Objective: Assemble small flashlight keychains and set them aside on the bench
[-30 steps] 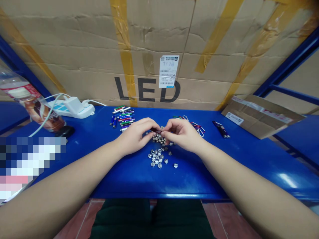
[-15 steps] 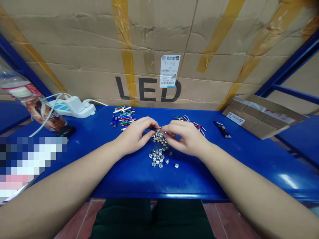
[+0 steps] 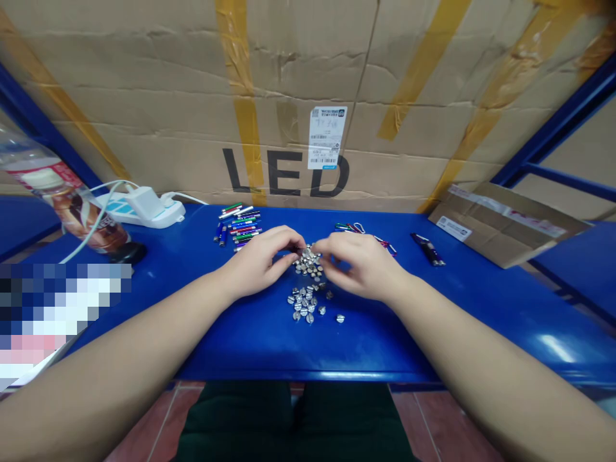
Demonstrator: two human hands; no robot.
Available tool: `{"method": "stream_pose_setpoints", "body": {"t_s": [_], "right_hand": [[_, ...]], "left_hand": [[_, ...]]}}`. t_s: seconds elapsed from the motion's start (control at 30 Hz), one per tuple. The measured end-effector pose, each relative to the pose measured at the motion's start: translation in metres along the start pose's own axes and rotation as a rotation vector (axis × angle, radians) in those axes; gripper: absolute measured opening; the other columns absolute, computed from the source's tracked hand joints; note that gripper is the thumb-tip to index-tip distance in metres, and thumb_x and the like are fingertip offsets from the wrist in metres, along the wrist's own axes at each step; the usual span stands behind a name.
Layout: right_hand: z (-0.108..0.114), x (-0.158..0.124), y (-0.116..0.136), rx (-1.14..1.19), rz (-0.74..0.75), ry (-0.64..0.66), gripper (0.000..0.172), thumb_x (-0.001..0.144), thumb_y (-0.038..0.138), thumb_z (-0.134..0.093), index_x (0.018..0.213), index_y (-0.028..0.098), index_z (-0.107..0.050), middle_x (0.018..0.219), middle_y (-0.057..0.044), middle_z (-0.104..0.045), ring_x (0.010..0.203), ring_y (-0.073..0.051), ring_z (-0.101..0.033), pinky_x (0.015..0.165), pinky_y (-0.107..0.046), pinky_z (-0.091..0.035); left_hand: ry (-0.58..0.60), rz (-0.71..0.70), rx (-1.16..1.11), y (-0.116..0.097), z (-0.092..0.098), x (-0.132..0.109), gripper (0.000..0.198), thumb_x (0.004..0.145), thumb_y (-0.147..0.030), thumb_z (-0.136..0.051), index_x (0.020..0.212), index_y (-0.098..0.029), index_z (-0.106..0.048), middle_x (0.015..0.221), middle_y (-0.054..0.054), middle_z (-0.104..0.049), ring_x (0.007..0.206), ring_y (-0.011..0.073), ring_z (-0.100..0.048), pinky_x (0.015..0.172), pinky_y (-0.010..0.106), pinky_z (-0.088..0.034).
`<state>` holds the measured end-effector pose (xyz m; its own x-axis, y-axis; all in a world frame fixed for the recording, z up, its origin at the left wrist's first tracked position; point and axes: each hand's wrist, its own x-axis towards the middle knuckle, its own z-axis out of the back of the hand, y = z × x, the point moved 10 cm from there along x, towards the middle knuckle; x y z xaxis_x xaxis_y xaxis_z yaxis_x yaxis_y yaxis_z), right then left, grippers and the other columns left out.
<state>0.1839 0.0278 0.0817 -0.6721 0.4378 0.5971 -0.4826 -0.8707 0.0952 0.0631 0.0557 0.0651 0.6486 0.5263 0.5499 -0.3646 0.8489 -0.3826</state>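
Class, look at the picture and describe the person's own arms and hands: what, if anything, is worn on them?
The left forearm and right forearm are bare to the picture's lower corners: no sleeves show. The left hand and right hand wear no gloves, and no ring, watch or bracelet is visible.

blue table (image 3: 202, 333), silver caps (image 3: 304, 305), brown box (image 3: 144, 96)
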Motion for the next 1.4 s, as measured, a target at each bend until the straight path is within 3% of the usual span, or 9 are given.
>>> {"method": "stream_pose_setpoints", "body": {"t_s": [0.1,0.2,0.37,0.6,1.07,1.27,1.4], "right_hand": [[0.017,-0.005,-0.027,0.080,-0.173,-0.097,0.012,0.094,0.019,-0.058,0.103,0.020,-0.066,0.087,-0.004,-0.070,0.072,-0.016,-0.063,0.071,-0.030,-0.049],[0.016,-0.009,-0.045,0.020,-0.264,-0.017,0.008,0.093,0.019,-0.061,0.094,0.020,-0.068,0.085,-0.004,-0.071,0.075,-0.018,-0.064,0.073,-0.032,-0.050],[-0.020,-0.012,-0.043,0.043,-0.184,0.299,0.011,0.093,0.017,-0.065,0.093,0.020,-0.076,0.093,-0.007,-0.073,0.088,-0.022,-0.068,0.083,-0.035,-0.051],[-0.051,-0.013,-0.047,0.066,-0.187,0.442,0.014,0.095,0.018,-0.066,0.098,0.017,-0.080,0.096,-0.009,-0.073,0.090,-0.022,-0.068,0.087,-0.037,-0.052],[-0.061,-0.006,-0.053,-0.015,-0.371,0.467,0.014,0.094,0.027,-0.070,0.097,0.018,-0.079,0.097,-0.008,-0.075,0.089,-0.022,-0.068,0.081,-0.032,-0.049],[-0.067,-0.006,-0.053,0.024,-0.392,0.475,0.012,0.094,0.020,-0.067,0.088,0.017,-0.076,0.089,-0.007,-0.076,0.082,-0.020,-0.068,0.075,-0.030,-0.046],[-0.065,-0.009,-0.060,0.065,-0.450,0.468,0.009,0.093,0.017,-0.067,0.095,0.017,-0.077,0.088,-0.006,-0.078,0.076,-0.018,-0.068,0.070,-0.028,-0.044]], "left_hand": [[-0.010,0.018,0.010,0.003,0.002,0.000,0.014,0.097,-0.011,-0.057,0.108,-0.018,-0.063,0.105,0.007,-0.069,0.098,0.0198,-0.066,0.089,0.038,-0.057],[-0.024,0.035,-0.008,0.007,0.004,-0.001,0.012,0.097,-0.012,-0.058,0.107,-0.017,-0.063,0.106,0.008,-0.069,0.098,0.0202,-0.067,0.089,0.038,-0.058],[-0.030,0.043,-0.040,0.010,0.003,-0.001,0.012,0.096,-0.012,-0.059,0.106,-0.017,-0.063,0.107,0.009,-0.069,0.100,0.0210,-0.068,0.089,0.038,-0.060],[-0.026,0.064,-0.073,0.012,0.000,-0.002,0.012,0.096,-0.013,-0.059,0.107,-0.018,-0.062,0.109,0.008,-0.068,0.103,0.0213,-0.069,0.092,0.039,-0.061],[-0.020,0.058,-0.091,0.009,-0.002,0.001,0.012,0.096,-0.014,-0.059,0.106,-0.018,-0.063,0.107,0.008,-0.067,0.100,0.0200,-0.067,0.091,0.038,-0.061],[-0.012,0.061,-0.097,0.009,-0.005,0.002,0.012,0.096,-0.014,-0.059,0.106,-0.018,-0.063,0.107,0.007,-0.067,0.100,0.0194,-0.067,0.091,0.037,-0.061],[-0.015,0.070,-0.106,0.011,-0.004,0.001,0.010,0.096,-0.015,-0.060,0.105,-0.018,-0.063,0.106,0.007,-0.066,0.099,0.0195,-0.067,0.091,0.038,-0.061]]}}
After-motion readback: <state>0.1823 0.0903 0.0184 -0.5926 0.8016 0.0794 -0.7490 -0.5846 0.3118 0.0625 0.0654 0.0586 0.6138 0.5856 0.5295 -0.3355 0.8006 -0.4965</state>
